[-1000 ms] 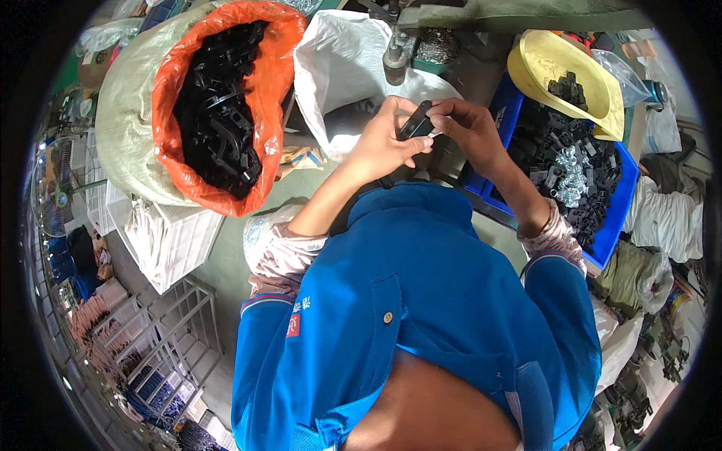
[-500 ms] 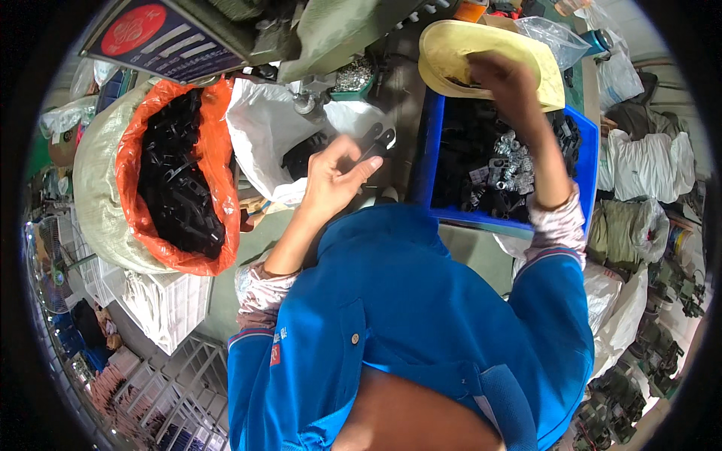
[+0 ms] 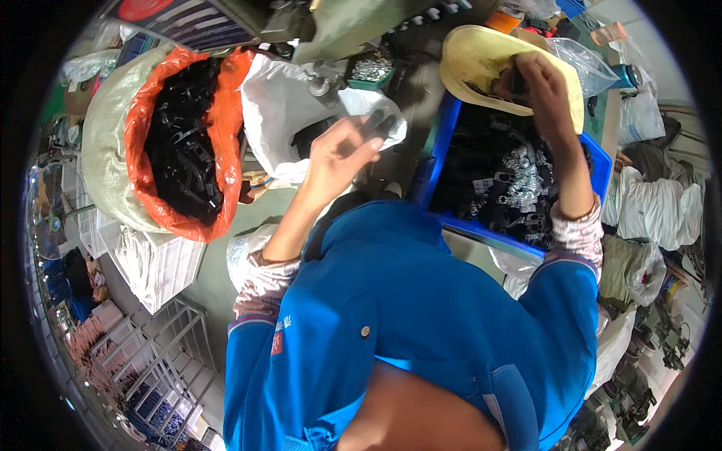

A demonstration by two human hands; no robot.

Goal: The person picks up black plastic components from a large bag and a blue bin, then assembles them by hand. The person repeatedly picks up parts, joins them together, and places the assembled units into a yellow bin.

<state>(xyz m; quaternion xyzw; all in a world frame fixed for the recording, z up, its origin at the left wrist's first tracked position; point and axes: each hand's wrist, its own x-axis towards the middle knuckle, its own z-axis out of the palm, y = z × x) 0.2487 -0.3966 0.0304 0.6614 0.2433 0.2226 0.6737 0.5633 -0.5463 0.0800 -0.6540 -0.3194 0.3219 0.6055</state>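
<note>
My left hand [image 3: 340, 154] pinches a small black two-pronged part [image 3: 377, 124] between thumb and fingers, in front of the white bag [image 3: 274, 105]. My right hand [image 3: 543, 86] is over the cut-open yellow container [image 3: 466, 56], its fingers bent down into it. Something dark shows at those fingertips, but I cannot make out what it is. Below the container stands a blue bin [image 3: 430, 177] holding black parts and a heap of shiny metal pieces [image 3: 523, 180].
At the left, a woven sack with an orange liner [image 3: 139, 150] is full of black parts [image 3: 184, 143]. A green tray [image 3: 370, 71] of small metal pieces sits at the back, beside a large green machine [image 3: 353, 26]. A white plastic crate [image 3: 154, 263] stands below the sack.
My right hand, blurred before, has settled lower into the yellow container with fingers bent. My left hand still holds the black part. The whole view has shifted slightly.
</note>
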